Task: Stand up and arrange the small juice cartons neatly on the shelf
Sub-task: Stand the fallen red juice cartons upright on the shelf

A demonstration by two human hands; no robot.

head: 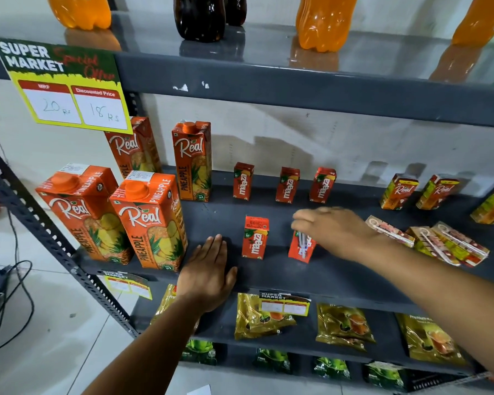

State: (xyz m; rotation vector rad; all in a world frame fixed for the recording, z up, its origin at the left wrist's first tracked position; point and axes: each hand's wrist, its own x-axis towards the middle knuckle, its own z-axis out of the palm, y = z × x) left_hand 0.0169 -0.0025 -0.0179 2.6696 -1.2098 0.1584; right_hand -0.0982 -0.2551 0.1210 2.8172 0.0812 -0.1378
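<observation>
Nearest us, our left hand (208, 273) lies flat on the shelf (340, 276) front edge, fingers straight and together, holding nothing. Just beyond, our right hand (330, 228) reaches over a small red carton (301, 248) (tilted, straw side facing us); fingers extended, blurred, grip unclear. Beside it another carton (255, 237) stands upright. Three cartons (287, 184) line the back.
</observation>
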